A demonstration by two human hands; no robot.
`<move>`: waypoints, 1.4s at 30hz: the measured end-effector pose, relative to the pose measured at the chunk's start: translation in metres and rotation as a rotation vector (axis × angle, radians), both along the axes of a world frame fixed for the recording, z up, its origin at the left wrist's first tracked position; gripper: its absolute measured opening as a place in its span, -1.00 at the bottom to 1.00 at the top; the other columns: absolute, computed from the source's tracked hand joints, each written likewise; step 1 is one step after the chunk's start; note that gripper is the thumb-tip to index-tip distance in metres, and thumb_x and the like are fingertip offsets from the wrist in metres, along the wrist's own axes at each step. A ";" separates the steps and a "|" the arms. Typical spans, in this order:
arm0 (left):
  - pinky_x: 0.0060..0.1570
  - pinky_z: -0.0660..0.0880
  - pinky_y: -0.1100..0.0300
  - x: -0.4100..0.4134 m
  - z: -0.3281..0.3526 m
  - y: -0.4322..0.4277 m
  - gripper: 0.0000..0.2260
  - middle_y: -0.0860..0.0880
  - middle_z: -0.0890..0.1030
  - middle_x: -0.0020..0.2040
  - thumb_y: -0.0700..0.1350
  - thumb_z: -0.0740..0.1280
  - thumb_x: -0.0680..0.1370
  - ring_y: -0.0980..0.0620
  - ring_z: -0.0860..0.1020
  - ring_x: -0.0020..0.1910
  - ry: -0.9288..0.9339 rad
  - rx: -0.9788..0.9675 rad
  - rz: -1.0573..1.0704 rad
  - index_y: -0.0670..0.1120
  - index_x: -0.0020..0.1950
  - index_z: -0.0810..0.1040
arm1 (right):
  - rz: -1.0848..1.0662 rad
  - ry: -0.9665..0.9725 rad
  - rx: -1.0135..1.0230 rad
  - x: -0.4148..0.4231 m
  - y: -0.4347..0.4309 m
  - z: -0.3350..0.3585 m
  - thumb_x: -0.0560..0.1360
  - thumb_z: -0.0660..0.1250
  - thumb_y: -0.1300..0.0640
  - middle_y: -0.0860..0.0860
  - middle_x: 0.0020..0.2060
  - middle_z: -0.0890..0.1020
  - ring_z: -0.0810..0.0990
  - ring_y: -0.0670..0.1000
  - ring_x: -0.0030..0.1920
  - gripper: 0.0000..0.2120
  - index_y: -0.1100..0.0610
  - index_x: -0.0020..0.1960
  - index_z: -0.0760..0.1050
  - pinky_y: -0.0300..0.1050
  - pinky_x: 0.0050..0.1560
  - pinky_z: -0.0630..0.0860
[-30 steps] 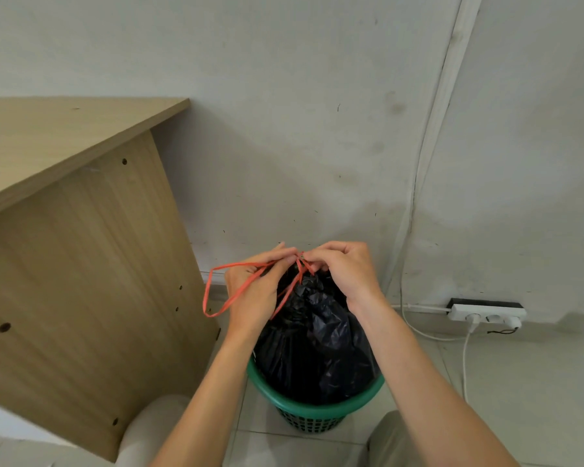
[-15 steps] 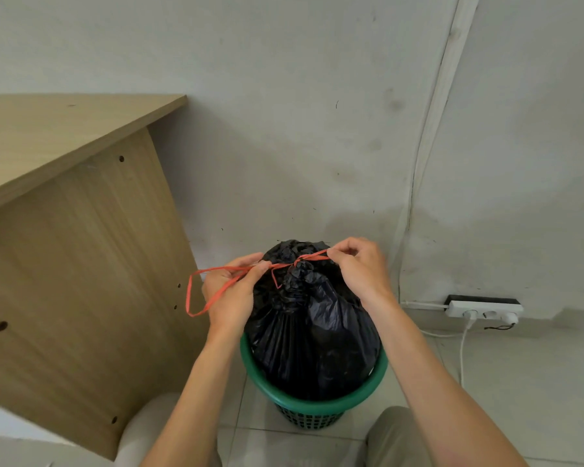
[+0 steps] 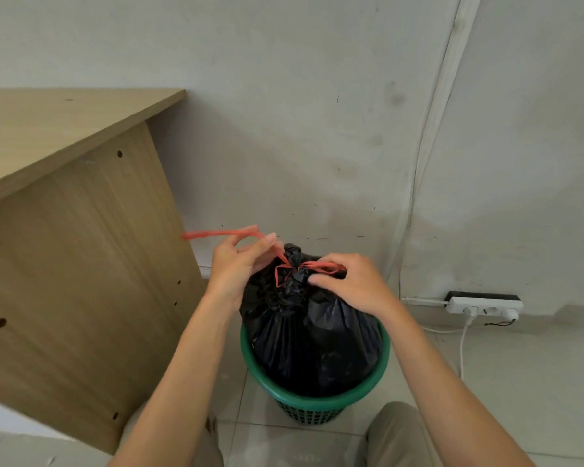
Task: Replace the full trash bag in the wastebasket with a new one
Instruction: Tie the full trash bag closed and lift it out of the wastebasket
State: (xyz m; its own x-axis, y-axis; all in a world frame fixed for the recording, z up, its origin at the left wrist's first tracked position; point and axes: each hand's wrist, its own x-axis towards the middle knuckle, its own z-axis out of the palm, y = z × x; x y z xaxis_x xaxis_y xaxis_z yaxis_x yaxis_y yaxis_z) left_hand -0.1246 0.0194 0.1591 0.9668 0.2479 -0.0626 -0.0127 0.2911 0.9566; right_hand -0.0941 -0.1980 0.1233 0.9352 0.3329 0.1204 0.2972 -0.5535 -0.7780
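- Left of the grip, the side panel of a wooden desk (image 3: 81, 264), dotted with small drilled holes, stands near the left hand (image 3: 231, 271) without touching it.
- Right of the grip and well apart, a white power strip (image 3: 482, 303) lies at the foot of the wall (image 3: 300, 112). A white cord (image 3: 462, 348) hangs from it to the floor (image 3: 520, 382), and a cable duct (image 3: 432, 129) climbs the wall above.
- Below the grip, a green wastebasket (image 3: 317, 397) stands on the tiles. A black trash bag (image 3: 311, 335) fills it and bulges above the rim, its neck gathered.
- At the grip, a red drawstring (image 3: 223, 233) is knotted round the neck. The left hand pinches one loop, which stretches toward the desk. The right hand (image 3: 354, 284) pinches the other loop with curled fingers, just beside the knot.
- Beneath both forearms, the person's knees (image 3: 398, 433) flank the wastebasket.
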 end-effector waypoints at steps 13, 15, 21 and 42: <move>0.49 0.34 -0.09 0.007 -0.082 -0.032 -0.52 0.28 0.62 0.27 0.06 0.51 0.49 0.20 0.52 0.35 -0.086 0.797 -0.374 0.26 0.38 0.51 | -0.256 0.173 0.322 0.005 -0.004 -0.007 0.57 0.44 0.10 -0.04 -0.11 0.74 0.71 -0.01 -0.02 -0.89 0.02 0.08 0.68 -0.11 0.09 0.60; 0.27 0.51 0.02 0.017 -0.084 -0.029 -0.76 0.21 0.72 0.09 0.00 0.48 0.53 0.22 0.62 0.18 -0.031 0.726 -0.368 0.18 0.19 0.66 | -0.329 -0.052 0.208 0.002 -0.017 -0.003 0.54 0.45 0.01 -0.10 0.01 0.69 0.65 -0.08 0.03 -0.72 -0.09 0.24 0.56 -0.14 0.14 0.51; 0.10 0.57 0.15 0.025 -0.073 -0.037 -0.83 -0.05 0.76 0.05 -0.16 0.32 0.65 -0.03 0.70 0.07 0.259 0.430 -0.556 -0.07 0.16 0.69 | 0.155 0.026 -0.225 -0.003 -0.038 -0.014 0.31 0.44 -0.49 -0.16 0.46 0.48 0.42 -0.10 0.47 -0.27 -0.30 0.42 0.45 -0.04 0.46 0.36; 0.18 0.57 -0.06 0.021 -0.117 -0.070 -0.46 -0.05 0.74 -0.08 0.39 0.42 0.42 0.06 0.68 -0.02 0.105 0.807 -0.424 -0.08 0.02 0.70 | -0.305 0.188 -0.006 0.016 -0.081 -0.006 0.51 0.34 -0.36 -0.13 0.26 0.62 0.53 -0.03 0.34 -0.54 -0.09 0.24 0.61 0.02 0.39 0.43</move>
State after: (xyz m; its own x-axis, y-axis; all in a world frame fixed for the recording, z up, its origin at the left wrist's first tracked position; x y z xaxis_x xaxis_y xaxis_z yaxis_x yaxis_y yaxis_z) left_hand -0.1040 -0.0511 0.0422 0.9858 -0.1199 -0.1174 0.0413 -0.5050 0.8621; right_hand -0.0785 -0.2787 0.1173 0.9973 0.0354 -0.0644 -0.0303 -0.5997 -0.7996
